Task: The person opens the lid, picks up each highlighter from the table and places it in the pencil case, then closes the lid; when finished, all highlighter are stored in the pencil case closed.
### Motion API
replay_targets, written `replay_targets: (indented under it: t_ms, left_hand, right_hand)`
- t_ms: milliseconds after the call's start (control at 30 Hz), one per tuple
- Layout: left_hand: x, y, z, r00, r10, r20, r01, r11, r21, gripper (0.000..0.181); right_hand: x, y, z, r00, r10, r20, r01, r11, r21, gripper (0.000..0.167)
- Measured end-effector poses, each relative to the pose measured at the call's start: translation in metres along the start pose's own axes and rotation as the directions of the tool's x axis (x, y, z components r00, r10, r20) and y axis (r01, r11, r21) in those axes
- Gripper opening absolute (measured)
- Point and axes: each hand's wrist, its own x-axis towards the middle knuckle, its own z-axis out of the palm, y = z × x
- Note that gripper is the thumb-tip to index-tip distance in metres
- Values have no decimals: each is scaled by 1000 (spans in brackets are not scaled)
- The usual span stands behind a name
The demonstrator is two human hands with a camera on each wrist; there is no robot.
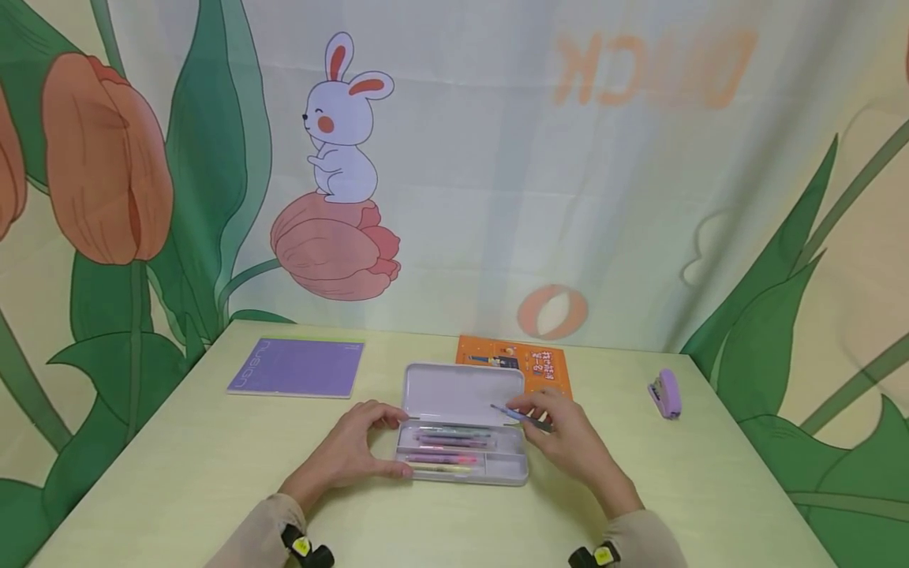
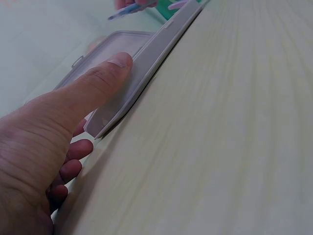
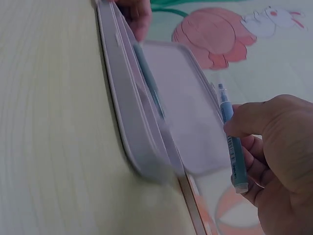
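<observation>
An open pale grey pencil case [image 1: 506, 467] lies on the table with its lid [image 1: 461, 392] tipped back. Several pens [image 1: 443, 459] lie in its two long compartments. At the left end my left hand [image 1: 351, 448] holds the case, thumb against its front wall and fingers toward the back. My right hand [image 1: 571, 442] pinches a blue pen [image 3: 233, 142] between thumb and fingers, above the case's right side by the lid. The pen's narrow tip points left in the head view and upward in the right wrist view.
A purple notebook [image 1: 301, 368] lies at the back left of the table. Behind the lid is an orange booklet [image 1: 554, 369], partly covered. Toward the right edge stands a purple stapler [image 1: 666, 394]. A printed curtain [image 1: 461, 197] hangs along the table's back edge.
</observation>
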Motion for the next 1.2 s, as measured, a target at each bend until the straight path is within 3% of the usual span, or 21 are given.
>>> replay_targets:
  t_ms: [333, 600, 800, 967, 1200]
  left_hand:
    - [-1, -3, 2, 1000, 11, -10, -11, 1000, -1, 86]
    - [-2, -3, 0, 1000, 20, -9, -20, 1000, 13, 84]
    - [-3, -3, 1, 1000, 28, 0, -28, 1000, 5, 86]
    - [-1, -3, 0, 1000, 21, 1, -21, 1000, 6, 86]
    - [-1, -1, 0, 1000, 8, -1, -8, 1000, -5, 86]
  right_hand:
    - [21, -41, 42, 988, -124, 92, 116, 989, 92, 30]
    - [22, -57, 67, 970, -170, 172, 152, 982, 115, 28]
    - [18, -60, 72, 967, -144, 213, 119, 985, 125, 24]
    - [18, -56, 64, 982, -89, 169, 71, 991, 109, 23]
    - [15, -30, 38, 1000, -30, 5, 30, 995, 99, 31]
